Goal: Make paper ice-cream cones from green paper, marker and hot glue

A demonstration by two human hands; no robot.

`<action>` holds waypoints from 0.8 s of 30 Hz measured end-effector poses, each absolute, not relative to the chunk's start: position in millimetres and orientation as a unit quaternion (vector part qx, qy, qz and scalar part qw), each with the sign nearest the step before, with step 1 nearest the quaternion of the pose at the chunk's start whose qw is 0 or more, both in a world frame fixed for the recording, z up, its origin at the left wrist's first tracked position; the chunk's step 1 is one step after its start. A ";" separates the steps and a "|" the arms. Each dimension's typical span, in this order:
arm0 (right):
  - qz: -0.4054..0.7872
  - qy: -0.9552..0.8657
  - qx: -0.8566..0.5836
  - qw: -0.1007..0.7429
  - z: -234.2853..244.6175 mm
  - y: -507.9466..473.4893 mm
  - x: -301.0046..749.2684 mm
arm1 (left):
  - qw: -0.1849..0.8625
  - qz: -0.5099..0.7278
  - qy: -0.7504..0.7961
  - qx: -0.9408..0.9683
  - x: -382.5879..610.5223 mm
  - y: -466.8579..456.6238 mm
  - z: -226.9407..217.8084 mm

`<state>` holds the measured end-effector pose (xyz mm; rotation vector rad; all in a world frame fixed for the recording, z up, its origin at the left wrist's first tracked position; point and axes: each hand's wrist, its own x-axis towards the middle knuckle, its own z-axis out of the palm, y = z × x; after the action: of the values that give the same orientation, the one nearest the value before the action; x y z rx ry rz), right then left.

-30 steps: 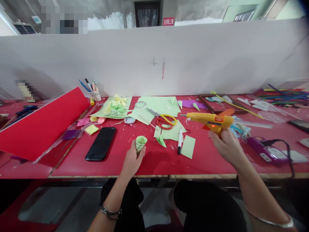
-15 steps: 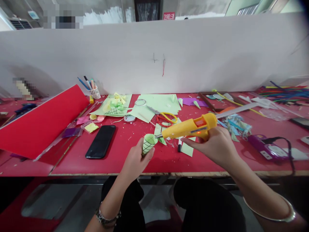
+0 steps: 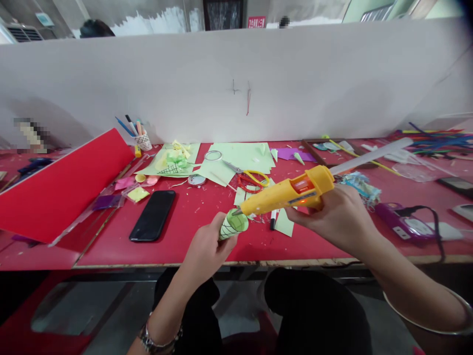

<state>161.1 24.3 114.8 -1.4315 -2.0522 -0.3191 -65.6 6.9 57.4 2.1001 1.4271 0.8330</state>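
Right hand, glue gun, nozzle now over cone

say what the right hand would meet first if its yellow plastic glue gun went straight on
Probably the green paper cone with black crossed lines, held in the left hand; the nozzle overlaps its open mouth, though depth is unclear.

The lower end of the green paper cone is concealed in the left hand, and the grip of the glue gun is covered by the right hand; contact between nozzle and cone cannot be confirmed. The marker is partly obscured by the gun. The red board is cut off at the left edge, and lettering on the sign is illegibly small.
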 end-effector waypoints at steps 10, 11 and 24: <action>-0.148 -0.781 -0.535 0.286 120.3 24.1 164.7 | 0.212 0.305 0.507 0.778 -64.8 2.4 63.0; -0.151 -0.782 -0.532 0.289 120.3 24.1 165.5 | 0.209 0.303 0.509 0.778 -65.0 2.3 63.4; -0.168 -0.790 -0.523 0.273 128.5 18.3 169.5 | 0.060 0.275 0.515 0.809 -69.3 2.7 61.2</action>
<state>169.5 18.3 128.5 -1.4075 -2.1257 -0.4528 -69.3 2.7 61.2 2.4499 1.5597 0.8336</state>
